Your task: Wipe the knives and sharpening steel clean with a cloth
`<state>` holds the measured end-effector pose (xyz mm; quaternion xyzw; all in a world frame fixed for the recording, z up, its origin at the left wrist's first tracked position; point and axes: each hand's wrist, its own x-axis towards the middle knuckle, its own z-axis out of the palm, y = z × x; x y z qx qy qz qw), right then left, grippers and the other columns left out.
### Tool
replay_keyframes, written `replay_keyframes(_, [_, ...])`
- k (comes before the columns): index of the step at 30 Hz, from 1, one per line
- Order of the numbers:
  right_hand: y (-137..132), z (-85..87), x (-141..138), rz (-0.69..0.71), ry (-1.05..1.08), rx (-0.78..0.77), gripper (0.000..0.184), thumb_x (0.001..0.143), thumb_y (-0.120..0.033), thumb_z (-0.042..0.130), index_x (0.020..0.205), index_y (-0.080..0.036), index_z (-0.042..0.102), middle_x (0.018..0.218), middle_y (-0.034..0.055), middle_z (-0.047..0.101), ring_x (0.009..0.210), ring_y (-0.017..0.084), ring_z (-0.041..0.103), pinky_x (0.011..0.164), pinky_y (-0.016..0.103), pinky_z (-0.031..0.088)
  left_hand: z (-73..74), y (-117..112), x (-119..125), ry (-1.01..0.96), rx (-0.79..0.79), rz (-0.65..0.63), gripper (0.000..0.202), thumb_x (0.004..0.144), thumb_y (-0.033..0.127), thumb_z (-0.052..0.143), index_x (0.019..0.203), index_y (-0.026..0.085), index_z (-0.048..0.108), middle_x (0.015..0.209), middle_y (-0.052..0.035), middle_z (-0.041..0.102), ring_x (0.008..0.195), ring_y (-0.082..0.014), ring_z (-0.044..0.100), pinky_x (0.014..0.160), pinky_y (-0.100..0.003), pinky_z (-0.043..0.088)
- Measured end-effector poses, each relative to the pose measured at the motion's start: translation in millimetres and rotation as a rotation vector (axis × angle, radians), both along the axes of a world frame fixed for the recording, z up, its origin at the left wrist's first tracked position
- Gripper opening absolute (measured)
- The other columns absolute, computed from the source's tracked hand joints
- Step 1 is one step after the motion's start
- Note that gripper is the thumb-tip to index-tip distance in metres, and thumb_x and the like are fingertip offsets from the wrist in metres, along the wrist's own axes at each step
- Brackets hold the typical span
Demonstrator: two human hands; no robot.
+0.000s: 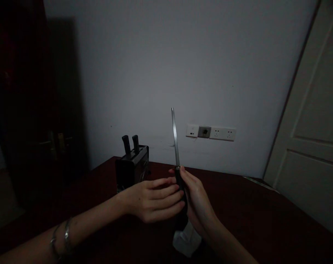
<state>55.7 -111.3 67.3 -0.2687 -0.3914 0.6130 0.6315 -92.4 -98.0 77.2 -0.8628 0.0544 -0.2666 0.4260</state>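
Observation:
A honing steel [175, 137] stands nearly upright in front of me, its thin metal rod pointing up and its black handle below. My right hand [197, 194] grips the handle from the right, with the thumb near the guard. From the left, the fingers of my left hand [155, 200] lie closed against the same handle. Below the handle is a crumpled white tissue or cloth [187, 240]; whether it touches my right hand I cannot tell. A black knife block [132, 167] with two black-handled knives [131, 144] in it sits beyond my left hand.
The dark red table [232, 209] reaches back to a pale wall [155, 73] with a row of sockets [210, 132]. A flat strip [261, 184] lies at its far right edge. A white door [314, 146] is at right, a dark door [40, 128] at left.

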Motion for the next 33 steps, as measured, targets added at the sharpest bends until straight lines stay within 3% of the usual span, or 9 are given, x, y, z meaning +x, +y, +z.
replay_keyframes(7, [2.0, 25.7, -26.3, 0.114, 0.03, -0.129, 0.031, 0.069, -0.044, 0.064, 0.074, -0.014, 0.063, 0.055, 0.0026, 0.062, 0.048, 0.013, 0.057, 0.042, 0.021, 0.042, 29.3, -2.2, -12.4, 0.112, 0.078, -0.004, 0.022, 0.082, 0.016, 0.048, 0.096, 0.016, 0.065, 0.1, -0.0071, 0.067, 0.1, -0.0194, 0.059, 0.09, -0.029, 0.048])
replay_keyframes(13, [9.2, 41.9, -37.0, 0.173, 0.048, -0.115, 0.034, 0.071, -0.047, 0.061, 0.078, -0.014, 0.065, 0.062, 0.0039, 0.065, 0.051, 0.012, 0.059, 0.048, 0.021, 0.044, 55.6, 5.4, -27.8, 0.098, -0.169, -0.102, 0.024, 0.082, 0.015, 0.047, 0.098, 0.019, 0.064, 0.096, -0.0081, 0.067, 0.108, -0.0216, 0.054, 0.091, -0.031, 0.049])
replay_keyframes(16, [13.8, 49.8, -36.9, 0.258, 0.065, -0.053, 0.047, 0.075, -0.057, 0.05, 0.086, -0.014, 0.065, 0.066, 0.0069, 0.067, 0.058, 0.017, 0.061, 0.053, 0.027, 0.045, 73.6, 8.7, -37.0, 0.036, -0.213, -0.134, 0.028, 0.083, 0.012, 0.044, 0.107, 0.013, 0.059, 0.102, -0.0128, 0.064, 0.113, -0.0234, 0.05, 0.091, -0.033, 0.048])
replay_keyframes(19, [21.3, 46.8, -38.1, 0.397, 0.069, 0.028, 0.056, 0.078, -0.062, 0.039, 0.095, -0.013, 0.061, 0.075, 0.0104, 0.068, 0.064, 0.021, 0.063, 0.06, 0.031, 0.045, 94.1, 13.8, -43.7, -0.124, -0.256, -0.116, 0.035, 0.085, 0.01, 0.041, 0.119, 0.004, 0.047, 0.108, -0.0184, 0.059, 0.109, -0.0239, 0.052, 0.086, -0.033, 0.05])
replay_keyframes(23, [34.5, 13.9, -49.8, 0.502, -0.014, -0.096, 0.062, 0.079, -0.059, 0.039, 0.106, -0.006, 0.053, 0.083, 0.016, 0.069, 0.065, 0.021, 0.065, 0.068, 0.033, 0.042, 127.8, 35.0, -49.4, -0.514, -0.268, -0.124, 0.037, 0.08, 0.01, 0.053, 0.117, 0.013, 0.05, 0.103, -0.0104, 0.061, 0.095, -0.0177, 0.059, 0.08, -0.03, 0.052])
replay_keyframes(30, [53.8, -93.1, -88.8, 0.638, -0.178, -0.381, 0.063, 0.076, -0.063, 0.04, 0.1, -0.006, 0.053, 0.068, 0.0128, 0.069, 0.051, 0.02, 0.064, 0.054, 0.028, 0.042, 206.2, 112.3, -63.8, -0.782, -0.493, -0.255, 0.026, 0.081, 0.023, 0.054, 0.107, 0.018, 0.057, 0.101, -0.0051, 0.058, 0.085, -0.0139, 0.061, 0.074, -0.026, 0.053])
replay_keyframes(33, [56.2, -133.2, -95.2, 0.614, -0.198, -0.343, 0.061, 0.075, -0.065, 0.04, 0.093, -0.008, 0.057, 0.063, 0.0108, 0.068, 0.054, 0.019, 0.063, 0.056, 0.028, 0.043, 233.6, 143.3, -73.5, -0.865, -0.575, -0.249, 0.025, 0.081, 0.028, 0.054, 0.103, 0.017, 0.057, 0.091, -0.0039, 0.059, 0.078, -0.0126, 0.062, 0.068, -0.024, 0.053])
